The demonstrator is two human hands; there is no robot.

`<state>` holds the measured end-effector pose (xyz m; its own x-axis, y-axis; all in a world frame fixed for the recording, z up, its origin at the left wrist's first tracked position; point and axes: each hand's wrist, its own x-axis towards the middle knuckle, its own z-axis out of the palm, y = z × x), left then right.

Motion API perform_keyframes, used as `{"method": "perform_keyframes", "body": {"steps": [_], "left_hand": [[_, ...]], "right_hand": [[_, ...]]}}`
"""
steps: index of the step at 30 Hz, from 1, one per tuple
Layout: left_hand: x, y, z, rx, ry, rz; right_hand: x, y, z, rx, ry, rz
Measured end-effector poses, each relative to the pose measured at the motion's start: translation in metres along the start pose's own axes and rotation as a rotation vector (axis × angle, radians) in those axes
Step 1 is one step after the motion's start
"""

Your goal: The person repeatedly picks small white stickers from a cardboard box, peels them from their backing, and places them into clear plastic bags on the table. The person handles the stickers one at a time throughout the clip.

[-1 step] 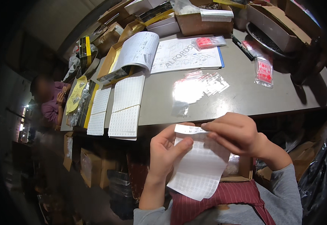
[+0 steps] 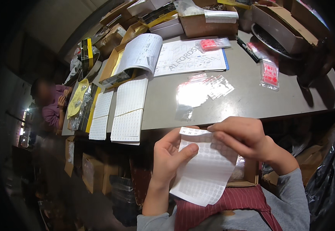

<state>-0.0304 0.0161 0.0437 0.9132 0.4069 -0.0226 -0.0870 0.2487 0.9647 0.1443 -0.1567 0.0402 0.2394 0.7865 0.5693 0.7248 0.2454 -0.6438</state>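
A white sheet of round stickers (image 2: 204, 169) hangs over my lap, its top edge folded over so that a strip with printed letters shows. My left hand (image 2: 171, 154) holds its left side, with the thumb on the front and the fingers behind. At the upper right corner, my right hand (image 2: 244, 136) pinches the folded strip with thumb and forefinger. Whether a single sticker is between those fingertips I cannot tell. Beyond my hands, a fanned pile of small clear plastic bags (image 2: 210, 90) lies on the grey table (image 2: 244, 106), glaring in the light.
Banded stacks of sticker sheets (image 2: 129, 104) lie left of the bags. Farther back are an open paper booklet (image 2: 190, 57), a black marker (image 2: 248, 50), and bags with red contents (image 2: 270, 73). An open carton (image 2: 252, 173) is by my lap. A person (image 2: 54, 102) sits far left.
The right fingers have shifted slightly at the strip, and the sheet's folded edge has tilted a little. Both hands keep their hold on the sheet.
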Motion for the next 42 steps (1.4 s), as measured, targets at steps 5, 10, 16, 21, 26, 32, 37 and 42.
{"method": "perform_keyframes", "body": {"steps": [5, 10, 16, 21, 26, 32, 37, 42], "left_hand": [[0.004, 0.007, 0.004, 0.108, 0.034, -0.01], [0.008, 0.001, 0.006, 0.097, 0.058, 0.054], [0.0, -0.023, 0.001, 0.023, 0.168, 0.107], [-0.001, -0.022, 0.005, -0.126, 0.172, 0.026], [0.0, -0.029, -0.004, -0.075, 0.119, -0.043], [0.001, -0.02, 0.003, -0.162, 0.112, -0.136], [0.0, -0.019, 0.009, -0.145, 0.126, -0.113], [-0.01, -0.025, 0.008, 0.032, 0.2, -0.01]], "right_hand": [[0.005, 0.004, -0.004, 0.29, -0.076, 0.198], [0.006, 0.004, 0.001, 0.439, -0.084, 0.421], [-0.001, 0.003, 0.003, 0.623, -0.082, 0.514], [-0.011, 0.014, 0.003, 0.643, -0.088, 0.387], [-0.016, 0.02, 0.004, 0.278, -0.105, 0.046], [-0.013, 0.016, 0.003, 0.167, -0.079, -0.052], [-0.023, 0.026, 0.002, 0.202, -0.003, -0.069], [-0.022, 0.018, -0.005, 0.301, -0.038, 0.019]]}}
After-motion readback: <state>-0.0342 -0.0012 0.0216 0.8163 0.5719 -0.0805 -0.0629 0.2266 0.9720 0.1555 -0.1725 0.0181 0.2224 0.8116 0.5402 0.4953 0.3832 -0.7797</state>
